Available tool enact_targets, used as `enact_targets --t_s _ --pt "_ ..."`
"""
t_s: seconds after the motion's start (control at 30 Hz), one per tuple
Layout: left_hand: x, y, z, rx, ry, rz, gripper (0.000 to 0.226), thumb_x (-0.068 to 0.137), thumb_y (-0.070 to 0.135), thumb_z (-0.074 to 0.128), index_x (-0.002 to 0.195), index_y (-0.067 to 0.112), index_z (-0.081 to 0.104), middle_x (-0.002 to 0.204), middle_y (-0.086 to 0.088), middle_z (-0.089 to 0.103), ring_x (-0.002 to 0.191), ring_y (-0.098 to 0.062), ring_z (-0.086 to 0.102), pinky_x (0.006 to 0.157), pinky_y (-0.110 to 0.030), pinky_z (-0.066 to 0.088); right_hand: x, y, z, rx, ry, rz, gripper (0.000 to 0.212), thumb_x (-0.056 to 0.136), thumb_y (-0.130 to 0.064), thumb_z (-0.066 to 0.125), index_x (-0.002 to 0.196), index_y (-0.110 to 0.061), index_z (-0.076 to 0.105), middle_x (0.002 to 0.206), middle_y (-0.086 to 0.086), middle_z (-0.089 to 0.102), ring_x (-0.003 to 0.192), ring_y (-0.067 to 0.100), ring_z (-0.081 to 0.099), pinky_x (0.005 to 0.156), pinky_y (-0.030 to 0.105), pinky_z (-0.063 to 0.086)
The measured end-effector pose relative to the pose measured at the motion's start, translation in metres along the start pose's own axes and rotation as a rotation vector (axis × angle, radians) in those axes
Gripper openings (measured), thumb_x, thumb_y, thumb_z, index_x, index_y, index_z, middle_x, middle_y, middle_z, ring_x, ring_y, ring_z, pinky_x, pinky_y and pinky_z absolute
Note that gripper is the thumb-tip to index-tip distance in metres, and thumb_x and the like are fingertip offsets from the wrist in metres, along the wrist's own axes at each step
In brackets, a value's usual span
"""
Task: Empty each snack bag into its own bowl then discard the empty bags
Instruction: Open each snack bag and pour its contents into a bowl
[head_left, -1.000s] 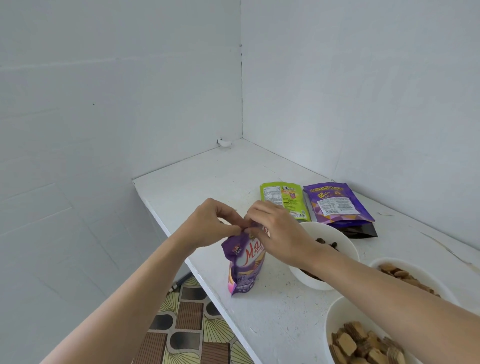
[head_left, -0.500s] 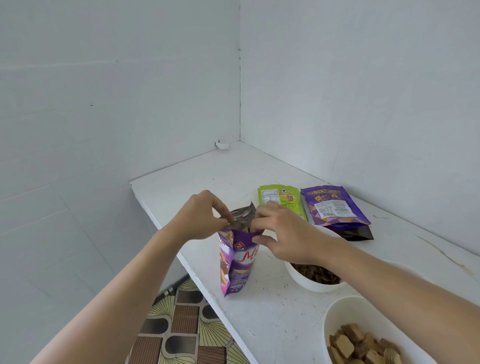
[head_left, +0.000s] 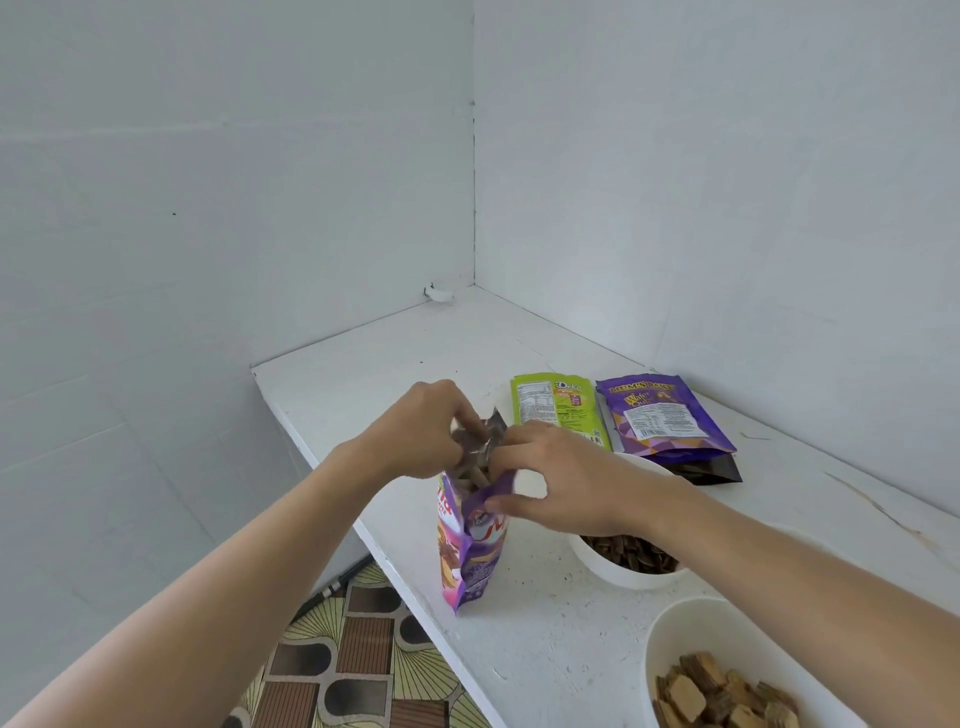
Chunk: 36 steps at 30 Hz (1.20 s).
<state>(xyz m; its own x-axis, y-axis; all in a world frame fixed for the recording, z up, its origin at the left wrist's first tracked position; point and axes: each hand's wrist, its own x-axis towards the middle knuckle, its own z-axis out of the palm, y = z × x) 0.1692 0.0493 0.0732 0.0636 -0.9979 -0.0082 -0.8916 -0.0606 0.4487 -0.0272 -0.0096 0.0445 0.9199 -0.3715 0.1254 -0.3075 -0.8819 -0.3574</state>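
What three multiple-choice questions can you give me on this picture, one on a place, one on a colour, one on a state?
1. Where does the upright purple foil snack bag stand?
A. in a bowl
B. by the open edge of the white table
C. in the wall corner

2. What colour is the flat plastic bag lying beside the purple wafer-cube bag?
A. green
B. red
C. blue

3. How is the upright bag's top?
A. sealed
B. clipped shut
C. pulled open

1 B: its base sits just inside that edge.
2 A: its printed face is lime green.
3 C: the left hand and right hand hold the mouth apart, silver lining showing.
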Motion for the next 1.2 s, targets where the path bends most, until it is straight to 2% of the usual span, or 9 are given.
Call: enact_targets --t_s 0.1,0.2,0.37,0.53,0.63,0.73,0.93,1.1,1.2 --pt "0.001 -0.013 -0.011 0.016 0.073 -0.05 0.045 0.078 -0.001 0.059 0.081 0.037 0.081 0.093 0.006 0.067 0.069 -0.012 0.061 0.069 -0.035 0.057 -0.004 0.001 -0.004 -0.034 -0.041 0.006 0.024 0.095 -0.056 0.056 0.095 -0.033 0.055 0.095 -0.013 0.056 0.097 0.015 0.046 0.088 0.037 0.044" --pt "-0.002 -0.018 -0.016 -0.058 0.097 -0.043 0.04 0.08 0.002 0.061 0.08 0.035 0.083 0.095 0.011 0.067 0.06 0.0 0.057 0.054 -0.011 0.042 -0.004 0.0 -0.005 -0.088 -0.007 0.017 0.021 0.098 -0.052 0.054 0.103 -0.031 0.058 0.092 -0.01 0.054 0.094 0.015 0.043 0.086 0.042 0.044" --pt "-0.009 -0.007 -0.008 -0.106 -0.032 0.003 0.032 0.088 0.001 0.057 0.091 0.021 0.082 0.057 0.017 0.066 0.047 -0.003 0.06 0.047 -0.006 0.037 -0.005 0.003 -0.001 -0.086 0.005 0.023 0.018 0.095 -0.045 0.061 0.107 -0.036 0.072 0.084 -0.023 0.042 0.095 0.015 0.038 0.084 0.046 0.043" --pt "-0.007 -0.008 0.0 -0.117 0.004 0.028 0.036 0.082 0.002 0.061 0.093 0.028 0.083 0.09 -0.006 0.075 0.057 -0.011 0.065 0.05 -0.015 0.045 -0.008 0.004 -0.002 -0.037 -0.032 0.057 0.021 0.094 -0.046 0.063 0.112 -0.037 0.07 0.092 -0.02 0.053 0.1 0.016 0.04 0.086 0.047 0.043" --pt "-0.001 -0.018 -0.004 0.031 0.02 -0.033 0.03 0.087 0.012 0.063 0.098 0.032 0.082 0.083 -0.002 0.071 0.076 -0.027 0.065 0.063 -0.032 0.053 -0.014 0.007 -0.004 -0.174 -0.034 0.081 0.029 0.098 -0.049 0.054 0.123 -0.037 0.06 0.112 -0.013 0.057 0.108 0.015 0.04 0.089 0.045 0.041" --pt "0.004 -0.019 -0.005 0.081 0.076 -0.105 0.026 0.085 0.009 0.057 0.076 0.015 0.081 0.067 -0.01 0.065 0.054 -0.021 0.043 0.05 -0.026 0.04 -0.017 0.003 -0.003 -0.219 -0.026 0.077 0.025 0.101 -0.046 0.049 0.112 -0.027 0.062 0.109 -0.01 0.055 0.107 0.015 0.039 0.089 0.046 0.042" --pt "-0.001 -0.01 -0.01 0.056 -0.153 0.085 0.029 0.098 0.018 0.053 0.09 0.032 0.076 0.11 0.009 0.056 0.094 -0.006 0.055 0.081 -0.023 0.043 -0.016 0.003 0.001 -0.145 0.02 0.112 0.026 0.101 -0.044 0.05 0.118 -0.03 0.064 0.108 -0.008 0.058 0.109 0.018 0.042 0.088 0.048 0.043" --pt "-0.013 -0.023 -0.011 0.027 -0.342 0.252 0.024 0.095 0.056 0.059 0.108 0.041 0.073 0.125 0.017 0.045 0.091 -0.003 0.054 0.079 -0.013 0.042 -0.02 0.014 -0.001 -0.024 0.039 0.157 0.026 0.1 -0.038 0.056 0.124 -0.036 0.065 0.107 -0.003 0.059 0.108 0.019 0.044 0.091 0.044 0.043" --pt "-0.015 -0.037 -0.007 0.019 -0.275 0.307 0.027 0.095 0.048 0.062 0.115 0.035 0.073 0.127 0.017 0.046 0.092 -0.005 0.055 0.078 -0.013 0.044 -0.023 0.013 -0.002 0.016 0.002 0.13 0.022 0.101 -0.035 0.055 0.121 -0.033 0.066 0.11 -0.004 0.056 0.108 0.019 0.042 0.094 0.04 0.041"
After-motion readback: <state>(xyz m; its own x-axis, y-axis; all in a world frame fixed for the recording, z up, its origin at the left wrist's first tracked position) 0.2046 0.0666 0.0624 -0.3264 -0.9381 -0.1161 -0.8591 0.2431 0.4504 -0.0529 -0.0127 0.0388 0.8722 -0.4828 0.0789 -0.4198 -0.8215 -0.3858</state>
